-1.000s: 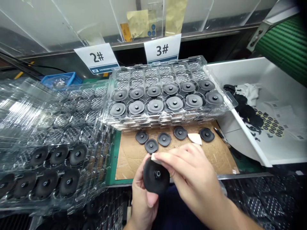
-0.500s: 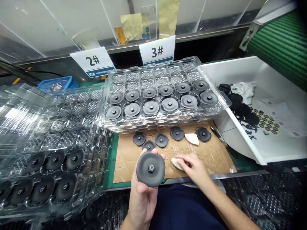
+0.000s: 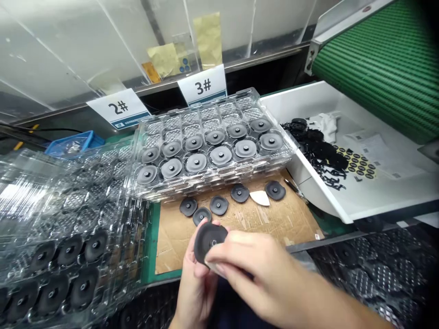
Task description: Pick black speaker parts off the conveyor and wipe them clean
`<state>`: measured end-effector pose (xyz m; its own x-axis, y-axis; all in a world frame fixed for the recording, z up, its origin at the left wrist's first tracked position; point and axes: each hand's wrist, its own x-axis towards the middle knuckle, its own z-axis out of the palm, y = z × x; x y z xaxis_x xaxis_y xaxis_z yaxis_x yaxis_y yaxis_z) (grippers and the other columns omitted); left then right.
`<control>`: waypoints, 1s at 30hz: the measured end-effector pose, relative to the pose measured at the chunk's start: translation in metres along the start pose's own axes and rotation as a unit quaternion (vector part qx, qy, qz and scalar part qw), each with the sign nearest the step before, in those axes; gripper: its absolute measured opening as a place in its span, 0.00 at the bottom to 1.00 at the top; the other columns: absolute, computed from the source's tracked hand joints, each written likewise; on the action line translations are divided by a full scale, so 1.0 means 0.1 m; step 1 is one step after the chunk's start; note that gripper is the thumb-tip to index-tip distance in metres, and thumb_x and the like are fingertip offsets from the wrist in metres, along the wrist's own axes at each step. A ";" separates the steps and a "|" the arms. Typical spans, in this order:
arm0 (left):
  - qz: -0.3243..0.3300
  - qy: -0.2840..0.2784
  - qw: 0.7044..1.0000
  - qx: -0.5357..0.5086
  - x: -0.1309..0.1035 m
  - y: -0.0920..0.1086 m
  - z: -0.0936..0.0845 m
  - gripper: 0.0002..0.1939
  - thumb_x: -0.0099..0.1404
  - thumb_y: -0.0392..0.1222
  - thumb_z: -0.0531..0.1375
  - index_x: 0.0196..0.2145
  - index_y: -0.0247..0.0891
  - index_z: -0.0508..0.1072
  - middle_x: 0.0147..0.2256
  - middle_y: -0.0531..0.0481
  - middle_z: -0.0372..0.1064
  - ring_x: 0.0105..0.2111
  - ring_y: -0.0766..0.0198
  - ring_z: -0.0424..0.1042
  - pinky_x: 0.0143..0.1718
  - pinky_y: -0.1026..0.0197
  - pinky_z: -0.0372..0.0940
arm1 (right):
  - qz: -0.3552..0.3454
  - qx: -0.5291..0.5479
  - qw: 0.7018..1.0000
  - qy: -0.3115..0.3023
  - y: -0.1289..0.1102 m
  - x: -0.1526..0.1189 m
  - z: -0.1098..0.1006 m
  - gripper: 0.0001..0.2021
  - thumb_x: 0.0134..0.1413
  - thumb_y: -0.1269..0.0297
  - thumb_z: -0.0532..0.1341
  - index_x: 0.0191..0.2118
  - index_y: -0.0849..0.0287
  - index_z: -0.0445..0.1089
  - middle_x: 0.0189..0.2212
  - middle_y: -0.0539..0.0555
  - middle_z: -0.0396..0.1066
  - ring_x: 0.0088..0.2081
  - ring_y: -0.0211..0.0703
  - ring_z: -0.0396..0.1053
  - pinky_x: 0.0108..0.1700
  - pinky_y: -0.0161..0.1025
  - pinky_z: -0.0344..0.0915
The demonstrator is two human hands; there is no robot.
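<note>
A dark grey disc [image 3: 205, 237] with a small nut-like centre is held up by my left hand [image 3: 196, 285], its fingers wrapped round the rim. My right hand [image 3: 255, 269] reaches across the disc, fingers pinched on a white pad whose edge [image 3: 216, 268] shows under the fingertips at the disc's lower right. Most of the pad is hidden. Beyond my hands, several similar discs [image 3: 218, 205] lie on a cardboard sheet [image 3: 171, 246], with another white wedge-shaped pad [image 3: 259, 198] between two of them.
A stacked clear tray [image 3: 206, 180] holds two rows of discs behind the cardboard. More trays [image 3: 68, 201] stand at left. A white bin [image 3: 322, 196] with black parts is at right, below a green ribbed belt [image 3: 377, 59]. A pen [image 3: 295, 189] lies beside the bin.
My right hand has lifted the white pad from the cardboard and brought it left to the held disc. The disc is now tilted and partly covered. The camera view has shifted.
</note>
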<state>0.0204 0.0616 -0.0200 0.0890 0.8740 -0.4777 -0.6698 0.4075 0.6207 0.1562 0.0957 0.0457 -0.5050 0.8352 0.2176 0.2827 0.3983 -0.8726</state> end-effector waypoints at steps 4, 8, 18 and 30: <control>-0.018 0.018 0.999 0.020 0.00 -0.05 0.08 0.30 0.50 0.47 0.65 0.51 0.47 0.65 0.47 0.46 0.70 0.48 0.54 0.67 0.48 0.57 0.63 | 0.004 -0.053 0.997 0.056 0.10 0.02 0.01 0.09 0.57 0.73 0.52 0.38 0.61 0.70 0.33 0.53 0.71 0.36 0.39 0.67 0.42 0.35 0.63; -0.051 0.017 0.998 0.017 0.01 -0.04 0.14 0.28 0.54 0.43 0.62 0.53 0.49 0.64 0.48 0.48 0.70 0.50 0.55 0.66 0.52 0.56 0.60 | -0.007 -0.005 0.999 0.034 0.10 -0.08 -0.11 0.09 0.57 0.74 0.53 0.40 0.61 0.69 0.34 0.51 0.71 0.36 0.36 0.67 0.42 0.31 0.63; -0.088 -0.084 0.990 -0.072 0.07 -0.03 0.02 0.18 0.56 0.45 0.60 0.46 0.49 0.71 0.46 0.54 0.73 0.48 0.63 0.68 0.49 0.68 0.62 | -0.065 -0.117 0.987 0.088 0.34 -0.15 -0.23 0.14 0.57 0.75 0.51 0.43 0.56 0.70 0.34 0.52 0.71 0.33 0.40 0.64 0.37 0.38 0.61; -0.126 -0.159 0.973 -0.110 0.02 0.12 -0.05 0.30 0.45 0.50 0.65 0.48 0.50 0.69 0.51 0.48 0.68 0.48 0.50 0.68 0.47 0.58 0.65 | 0.312 0.065 0.937 0.143 1.00 -0.74 0.22 0.13 0.55 0.60 0.55 0.42 0.59 0.71 0.32 0.53 0.73 0.29 0.41 0.68 0.31 0.36 0.65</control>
<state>0.0091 0.0672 -0.0163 0.4711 0.8055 -0.3595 -0.7355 0.5837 0.3440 0.2040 0.0651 -0.0668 -0.0302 0.9652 -0.2597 0.3395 -0.2345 -0.9109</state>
